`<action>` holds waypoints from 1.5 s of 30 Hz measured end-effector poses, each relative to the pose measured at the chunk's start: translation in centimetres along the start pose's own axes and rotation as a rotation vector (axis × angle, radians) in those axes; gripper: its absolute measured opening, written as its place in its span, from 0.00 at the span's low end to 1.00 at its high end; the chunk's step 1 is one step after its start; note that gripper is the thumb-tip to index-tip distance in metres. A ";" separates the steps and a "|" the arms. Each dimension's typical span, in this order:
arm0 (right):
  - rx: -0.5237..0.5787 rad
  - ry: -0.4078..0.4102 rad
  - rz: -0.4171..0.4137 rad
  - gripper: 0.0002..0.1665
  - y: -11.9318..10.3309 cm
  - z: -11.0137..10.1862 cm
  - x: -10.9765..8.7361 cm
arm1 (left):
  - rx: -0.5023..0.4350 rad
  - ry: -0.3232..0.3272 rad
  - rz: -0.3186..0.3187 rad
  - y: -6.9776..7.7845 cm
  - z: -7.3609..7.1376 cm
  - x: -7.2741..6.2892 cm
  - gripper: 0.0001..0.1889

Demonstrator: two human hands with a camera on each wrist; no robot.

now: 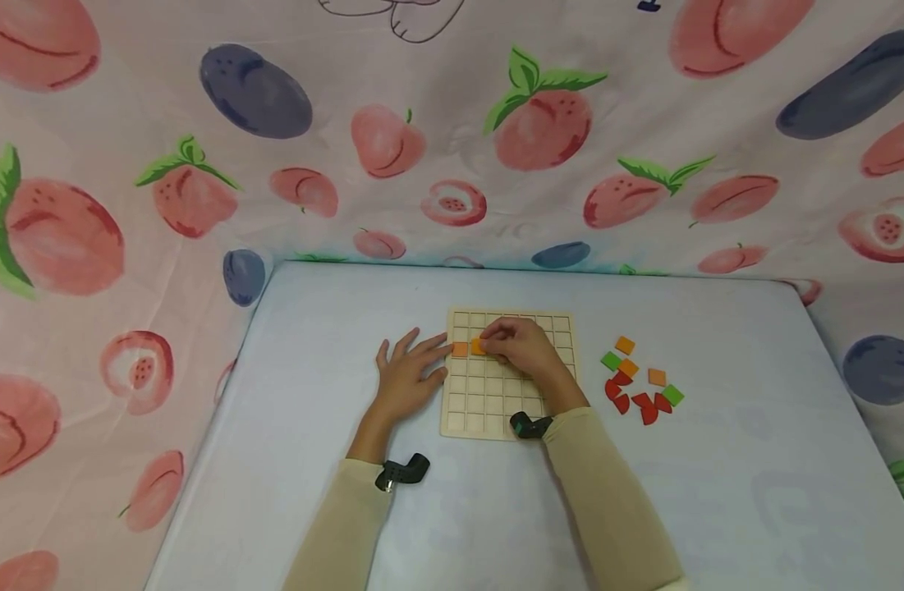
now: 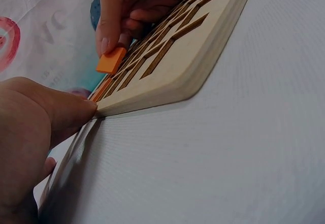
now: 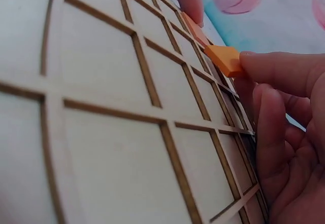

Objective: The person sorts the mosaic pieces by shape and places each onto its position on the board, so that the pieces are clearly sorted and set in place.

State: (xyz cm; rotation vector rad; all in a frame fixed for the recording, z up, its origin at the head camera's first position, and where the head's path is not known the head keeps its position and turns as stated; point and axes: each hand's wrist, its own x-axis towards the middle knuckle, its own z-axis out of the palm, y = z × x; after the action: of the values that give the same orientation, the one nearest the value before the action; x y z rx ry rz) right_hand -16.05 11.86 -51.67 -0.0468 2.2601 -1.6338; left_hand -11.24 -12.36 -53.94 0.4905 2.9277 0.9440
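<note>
A wooden grid board (image 1: 462, 420) with square recesses lies on the table. My right hand (image 1: 525, 349) pinches an orange square tile (image 3: 223, 60) between thumb and fingers, tilted over a recess near the board's left side. Beside it, a paler orange tile (image 1: 460, 350) sits in a recess of the left column. My left hand (image 1: 409, 373) lies with fingers spread at the board's left edge. In the left wrist view its fingertip touches the board's rim, close to the seated tile. Seen there too, the pinched tile (image 2: 110, 61) hangs partly above the grid.
Right of the board lie loose pieces: orange squares (image 1: 625, 345), green squares (image 1: 673, 396) and several red curved pieces (image 1: 649, 410). A white cloth (image 1: 718, 476) covers the table. Fruit-patterned fabric (image 1: 452, 123) rises behind and at the sides. Each wrist bears a black camera (image 1: 403, 471).
</note>
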 end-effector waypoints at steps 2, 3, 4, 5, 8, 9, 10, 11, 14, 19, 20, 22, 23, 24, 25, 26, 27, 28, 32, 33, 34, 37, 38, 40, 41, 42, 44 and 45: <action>-0.015 -0.002 -0.003 0.11 0.0 0.0 0.0 | 0.000 0.006 0.006 0.0 0.0 0.0 0.22; -0.023 -0.003 -0.004 0.11 -0.1 0.0 0.0 | -0.001 0.008 0.006 0.0 0.0 0.0 0.22; -0.033 -0.005 -0.006 0.11 -0.1 0.1 0.0 | -0.003 0.012 0.010 0.0 0.1 0.0 0.22; -0.048 -0.003 -0.007 0.10 -0.1 0.1 0.0 | -0.005 0.014 0.013 -0.1 0.1 0.0 0.22; -0.089 0.003 -0.006 0.09 0.1 0.1 0.0 | -0.013 0.015 0.016 -0.2 0.2 0.0 0.22; -0.099 0.005 -0.006 0.08 0.1 0.1 0.1 | -0.014 0.013 0.015 -0.2 0.2 0.0 0.22; -0.113 0.008 -0.008 0.08 0.2 0.1 0.1 | -0.016 0.014 0.016 -0.3 0.2 0.0 0.22; -0.123 0.010 -0.010 0.07 0.2 0.1 0.1 | -0.015 0.013 0.016 -0.3 0.2 0.0 0.22; -0.150 0.013 -0.020 0.07 0.3 0.2 0.1 | -0.014 0.014 0.016 -0.3 0.2 0.0 0.22; -0.199 0.029 -0.026 0.06 0.4 0.3 0.3 | -0.003 -0.003 0.002 -0.3 0.1 0.1 0.22; -0.205 0.030 -0.026 0.06 0.4 0.3 0.3 | -0.002 -0.006 -0.001 -0.3 0.1 0.1 0.22; -0.210 0.031 -0.027 0.06 0.3 0.3 0.3 | 0.000 -0.007 0.001 -0.3 0.1 0.1 0.22; -0.210 0.031 -0.027 0.06 0.2 0.3 0.2 | -0.003 -0.006 0.002 -0.4 0.1 0.1 0.22; -0.208 0.030 -0.026 0.06 0.2 0.3 0.2 | -0.004 -0.005 0.002 -0.3 0.2 0.1 0.22; -0.207 0.030 -0.025 0.06 0.2 0.3 0.2 | -0.006 -0.004 0.002 -0.3 0.2 0.1 0.22; -0.203 0.030 -0.023 0.06 0.1 0.3 0.1 | -0.007 -0.001 0.004 -0.3 0.2 0.1 0.22; -0.202 0.031 -0.022 0.06 0.1 0.3 0.1 | -0.006 0.000 0.004 -0.3 0.2 0.1 0.22; -0.201 0.033 -0.021 0.05 0.1 0.3 0.1 | -0.006 -0.001 0.002 -0.3 0.2 0.1 0.22; -0.214 0.045 -0.028 0.05 0.1 0.3 0.0 | -0.003 -0.003 -0.001 -0.3 0.3 0.1 0.22; -0.216 0.048 -0.030 0.05 0.1 0.4 0.0 | -0.004 -0.002 -0.002 -0.3 0.2 0.1 0.22; -0.219 0.050 -0.033 0.05 0.2 0.4 0.0 | -0.005 -0.001 -0.002 -0.3 0.2 0.1 0.22; -0.224 0.052 -0.031 0.06 0.3 0.4 0.0 | -0.005 -0.003 -0.003 -0.3 0.3 0.1 0.22; -0.222 0.053 -0.029 0.06 0.3 0.4 0.0 | -0.006 -0.005 -0.003 -0.3 0.3 0.1 0.22; -0.225 0.052 -0.026 0.06 0.4 0.4 0.0 | -0.005 -0.011 -0.006 -0.3 0.3 0.1 0.23; -0.227 0.052 -0.025 0.06 0.4 0.4 0.0 | -0.004 -0.012 -0.006 -0.3 0.3 0.1 0.23; -0.228 0.053 -0.026 0.06 0.4 0.4 0.1 | -0.007 -0.011 -0.004 -0.3 0.3 0.1 0.23; -0.229 0.056 -0.033 0.06 0.4 0.4 0.1 | -0.007 -0.011 -0.003 -0.3 0.2 0.1 0.22; -0.230 0.054 -0.037 0.06 0.4 0.3 0.2 | -0.007 -0.010 -0.002 -0.3 0.2 0.1 0.22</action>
State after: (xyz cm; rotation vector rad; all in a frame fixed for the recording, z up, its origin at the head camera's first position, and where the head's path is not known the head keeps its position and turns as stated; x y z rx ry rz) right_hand -16.05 11.65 -52.21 -0.1033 2.4927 -1.4006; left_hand -11.41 -12.41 -54.27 0.4903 2.9147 0.9482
